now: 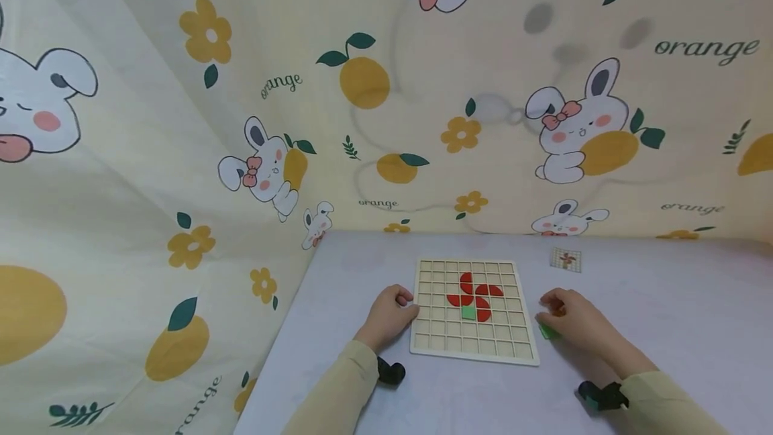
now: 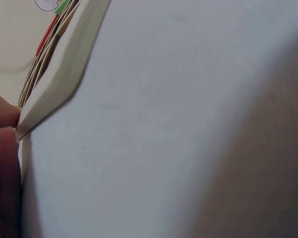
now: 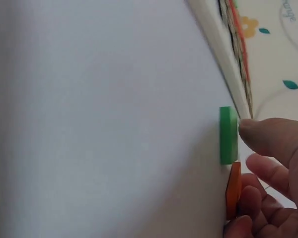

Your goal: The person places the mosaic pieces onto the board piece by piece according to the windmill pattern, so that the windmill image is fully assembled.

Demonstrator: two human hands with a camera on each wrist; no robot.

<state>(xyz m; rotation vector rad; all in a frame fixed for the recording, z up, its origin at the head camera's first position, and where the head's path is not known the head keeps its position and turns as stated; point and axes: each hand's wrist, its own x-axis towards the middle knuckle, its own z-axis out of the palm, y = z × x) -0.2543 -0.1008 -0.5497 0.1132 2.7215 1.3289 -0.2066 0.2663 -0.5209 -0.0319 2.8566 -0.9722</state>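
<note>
A pale wooden grid board (image 1: 504, 348) lies on the table with several red rounded pieces (image 1: 483, 310) in a pinwheel and one green square (image 1: 468, 312) beneath them. My left hand (image 1: 389, 314) holds the board's left edge; in the left wrist view the thumb (image 2: 6, 173) and a finger meet at its corner. Right of the board, my right hand (image 1: 576, 321) has curled fingers about a green tile (image 3: 227, 135), low at the tabletop, the thumb (image 3: 263, 134) at its upper edge. An orange piece (image 3: 233, 191) sits against the other fingers, partly covered.
A small card (image 1: 565, 260) with a red pinwheel on a grid lies behind the board to the right. A printed cloth (image 1: 362, 133) with rabbits and oranges hangs at the back and left of the white table (image 1: 459, 395). Black devices sit on both wrists.
</note>
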